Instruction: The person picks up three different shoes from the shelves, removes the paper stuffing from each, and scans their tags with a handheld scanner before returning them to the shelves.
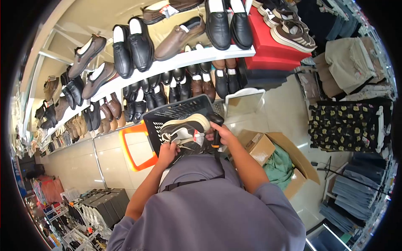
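Observation:
A dark sneaker with a thick cream sole is tilted on its side over a black plastic basket in front of me. My left hand is closed at the sneaker's lace side, fingers pinching its edge or laces. Wrapped in my right hand is a black barcode scanner with a rounded head and an orange band low on its handle. Its head is beside the sneaker's sole end. A white and red price tag hangs from the sneaker near my right fingers. The basket's inside is partly hidden.
Shelves ahead carry rows of black and brown shoes. An orange frame stands left of the basket, a small mirror behind it. To the right sits an open cardboard box with green fabric. Clothes racks line the right.

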`<action>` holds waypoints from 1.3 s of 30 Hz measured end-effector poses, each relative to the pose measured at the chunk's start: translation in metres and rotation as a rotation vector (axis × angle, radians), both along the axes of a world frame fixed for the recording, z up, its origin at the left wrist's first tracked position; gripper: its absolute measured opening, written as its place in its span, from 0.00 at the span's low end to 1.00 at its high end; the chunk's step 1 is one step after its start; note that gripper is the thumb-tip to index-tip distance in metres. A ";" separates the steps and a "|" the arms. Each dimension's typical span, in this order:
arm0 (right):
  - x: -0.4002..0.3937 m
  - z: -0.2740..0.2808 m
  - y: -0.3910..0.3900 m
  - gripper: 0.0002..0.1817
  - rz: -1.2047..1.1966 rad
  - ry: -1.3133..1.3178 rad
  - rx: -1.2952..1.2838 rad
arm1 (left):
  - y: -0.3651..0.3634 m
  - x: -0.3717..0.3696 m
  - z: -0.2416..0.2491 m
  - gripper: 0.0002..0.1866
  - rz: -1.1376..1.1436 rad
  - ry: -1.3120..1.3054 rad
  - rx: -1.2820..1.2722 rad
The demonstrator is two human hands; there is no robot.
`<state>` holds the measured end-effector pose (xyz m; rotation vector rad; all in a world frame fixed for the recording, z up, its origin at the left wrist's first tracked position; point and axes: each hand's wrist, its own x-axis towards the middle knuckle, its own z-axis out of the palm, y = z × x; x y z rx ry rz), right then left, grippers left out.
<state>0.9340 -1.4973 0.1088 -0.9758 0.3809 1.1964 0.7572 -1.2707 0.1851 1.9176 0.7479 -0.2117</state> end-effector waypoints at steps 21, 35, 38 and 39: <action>0.034 0.109 -0.004 0.40 0.017 -0.326 0.264 | -0.028 0.023 0.104 0.11 -0.324 -0.252 0.091; -0.015 0.189 0.049 0.25 0.032 -1.615 -0.050 | -0.012 0.027 0.062 0.30 0.427 -0.526 -1.113; -0.013 0.164 0.046 0.27 0.044 -1.608 -0.029 | -0.016 0.020 0.055 0.30 0.478 -0.479 -1.089; -0.017 0.156 0.043 0.26 0.023 -1.367 -0.040 | -0.017 0.013 0.048 0.29 0.495 -0.400 -0.994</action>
